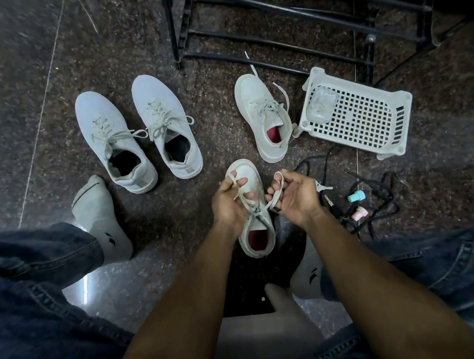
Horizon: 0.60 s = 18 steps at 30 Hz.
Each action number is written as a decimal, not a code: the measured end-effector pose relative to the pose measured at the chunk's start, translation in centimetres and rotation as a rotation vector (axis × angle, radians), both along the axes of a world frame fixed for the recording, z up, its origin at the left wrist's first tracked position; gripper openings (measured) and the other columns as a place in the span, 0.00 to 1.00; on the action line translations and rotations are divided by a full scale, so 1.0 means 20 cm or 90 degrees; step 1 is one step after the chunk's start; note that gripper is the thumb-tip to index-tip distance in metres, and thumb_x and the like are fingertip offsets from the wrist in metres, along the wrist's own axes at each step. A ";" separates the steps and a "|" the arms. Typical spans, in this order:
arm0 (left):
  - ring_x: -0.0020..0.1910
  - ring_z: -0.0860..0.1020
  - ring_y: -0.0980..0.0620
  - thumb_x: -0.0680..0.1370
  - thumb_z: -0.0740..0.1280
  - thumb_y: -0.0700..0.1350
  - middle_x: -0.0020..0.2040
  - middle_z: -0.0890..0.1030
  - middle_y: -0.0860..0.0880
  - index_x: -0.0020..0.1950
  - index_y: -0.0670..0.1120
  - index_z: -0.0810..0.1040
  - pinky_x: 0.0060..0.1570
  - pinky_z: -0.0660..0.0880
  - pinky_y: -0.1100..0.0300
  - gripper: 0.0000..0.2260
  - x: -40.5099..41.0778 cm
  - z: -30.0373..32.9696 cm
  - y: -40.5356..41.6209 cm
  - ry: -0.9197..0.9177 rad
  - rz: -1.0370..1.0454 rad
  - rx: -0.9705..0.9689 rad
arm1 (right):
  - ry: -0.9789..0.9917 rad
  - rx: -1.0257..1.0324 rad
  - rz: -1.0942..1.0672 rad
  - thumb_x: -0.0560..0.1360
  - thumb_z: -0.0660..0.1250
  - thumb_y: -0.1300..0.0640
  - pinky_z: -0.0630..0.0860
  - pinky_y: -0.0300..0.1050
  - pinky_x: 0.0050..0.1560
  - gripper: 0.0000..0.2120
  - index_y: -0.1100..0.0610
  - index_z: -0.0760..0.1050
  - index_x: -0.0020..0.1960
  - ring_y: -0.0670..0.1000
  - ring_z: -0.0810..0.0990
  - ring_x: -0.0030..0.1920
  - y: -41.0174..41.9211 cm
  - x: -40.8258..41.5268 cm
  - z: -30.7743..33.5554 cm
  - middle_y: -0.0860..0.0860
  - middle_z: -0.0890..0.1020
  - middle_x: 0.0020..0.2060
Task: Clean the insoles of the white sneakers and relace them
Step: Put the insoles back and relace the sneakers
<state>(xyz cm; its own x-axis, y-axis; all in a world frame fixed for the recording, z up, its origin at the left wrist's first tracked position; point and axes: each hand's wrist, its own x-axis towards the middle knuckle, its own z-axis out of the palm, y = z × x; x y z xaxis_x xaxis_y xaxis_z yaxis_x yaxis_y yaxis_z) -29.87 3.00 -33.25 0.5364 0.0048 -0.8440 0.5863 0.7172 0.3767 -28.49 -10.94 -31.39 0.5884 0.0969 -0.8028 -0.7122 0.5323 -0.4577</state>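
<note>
A white sneaker [255, 230] with a red insole stands on the floor between my feet, toe pointing away. My left hand [229, 201] grips one loop of its white lace [262, 207] over the toe. My right hand [293, 193] pinches the other loop to the right of the shoe. The two loops cross at the top eyelets. Its partner sneaker [265, 117], also with a red insole, stands further off with loose lace ends. A second pair of white sneakers [138, 131] with tied laces and dark insides stands at the left.
A white perforated plastic basket [358, 112] lies at the right. Black laces [376, 193], a teal cap [356, 196] and a pink item [359, 212] lie right of my hand. A black metal rack [299, 10] stands behind. My socked feet [101, 221] rest on the dark stone floor.
</note>
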 end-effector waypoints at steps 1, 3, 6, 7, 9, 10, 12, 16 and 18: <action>0.25 0.73 0.55 0.81 0.56 0.33 0.47 0.78 0.46 0.65 0.48 0.73 0.26 0.73 0.63 0.16 -0.03 -0.01 -0.01 0.011 -0.025 0.036 | -0.003 -0.008 -0.004 0.78 0.57 0.56 0.68 0.43 0.36 0.13 0.56 0.70 0.36 0.49 0.71 0.29 0.00 0.01 0.00 0.49 0.71 0.25; 0.20 0.67 0.58 0.82 0.55 0.33 0.43 0.77 0.46 0.59 0.53 0.72 0.21 0.63 0.67 0.16 -0.08 -0.04 -0.02 0.020 -0.106 0.106 | -0.002 -0.040 -0.002 0.78 0.57 0.56 0.62 0.41 0.31 0.13 0.55 0.69 0.36 0.48 0.67 0.27 -0.01 0.02 0.00 0.48 0.68 0.24; 0.18 0.64 0.59 0.82 0.53 0.34 0.41 0.76 0.47 0.57 0.55 0.70 0.20 0.59 0.67 0.16 -0.12 -0.07 0.01 0.008 -0.201 0.200 | 0.026 -0.113 0.008 0.79 0.57 0.57 0.57 0.40 0.27 0.14 0.55 0.67 0.35 0.47 0.61 0.25 -0.04 0.00 -0.04 0.47 0.65 0.23; 0.17 0.64 0.59 0.83 0.53 0.35 0.40 0.75 0.47 0.56 0.52 0.73 0.19 0.59 0.68 0.15 -0.12 -0.08 0.02 -0.002 -0.237 0.231 | 0.046 -0.134 0.006 0.79 0.57 0.56 0.56 0.40 0.27 0.14 0.55 0.67 0.35 0.46 0.61 0.25 -0.05 -0.01 -0.06 0.47 0.64 0.23; 0.18 0.66 0.58 0.83 0.54 0.36 0.36 0.76 0.49 0.56 0.44 0.76 0.18 0.61 0.68 0.12 -0.11 -0.08 0.01 -0.033 -0.318 0.261 | 0.078 -0.164 -0.007 0.80 0.56 0.56 0.56 0.40 0.27 0.15 0.55 0.67 0.35 0.46 0.61 0.24 -0.06 -0.03 -0.10 0.46 0.64 0.22; 0.23 0.70 0.56 0.82 0.56 0.35 0.36 0.77 0.50 0.60 0.43 0.75 0.21 0.65 0.68 0.12 -0.11 -0.06 -0.01 -0.069 -0.355 0.246 | 0.084 -0.169 -0.016 0.80 0.56 0.56 0.56 0.40 0.27 0.15 0.55 0.67 0.35 0.46 0.61 0.24 -0.05 -0.04 -0.10 0.46 0.64 0.22; 0.43 0.77 0.48 0.76 0.65 0.33 0.49 0.78 0.52 0.74 0.47 0.66 0.41 0.76 0.63 0.27 -0.13 -0.06 -0.02 -0.182 -0.522 0.286 | 0.086 -0.133 -0.028 0.81 0.56 0.56 0.58 0.39 0.28 0.15 0.55 0.67 0.35 0.46 0.62 0.25 -0.03 -0.01 -0.06 0.47 0.65 0.22; 0.58 0.77 0.49 0.73 0.72 0.52 0.59 0.80 0.52 0.69 0.52 0.73 0.58 0.73 0.56 0.25 -0.15 -0.07 -0.04 -0.313 -0.871 0.521 | 0.096 -0.020 -0.009 0.81 0.57 0.56 0.70 0.41 0.43 0.16 0.57 0.67 0.35 0.50 0.70 0.33 0.05 0.06 0.05 0.51 0.70 0.26; 0.46 0.81 0.54 0.74 0.68 0.58 0.45 0.84 0.53 0.50 0.52 0.81 0.52 0.75 0.56 0.12 -0.15 -0.05 -0.05 -0.276 -0.726 0.419 | 0.081 -0.025 0.015 0.81 0.57 0.57 0.75 0.50 0.57 0.14 0.59 0.72 0.39 0.54 0.80 0.43 0.06 0.08 0.08 0.55 0.79 0.35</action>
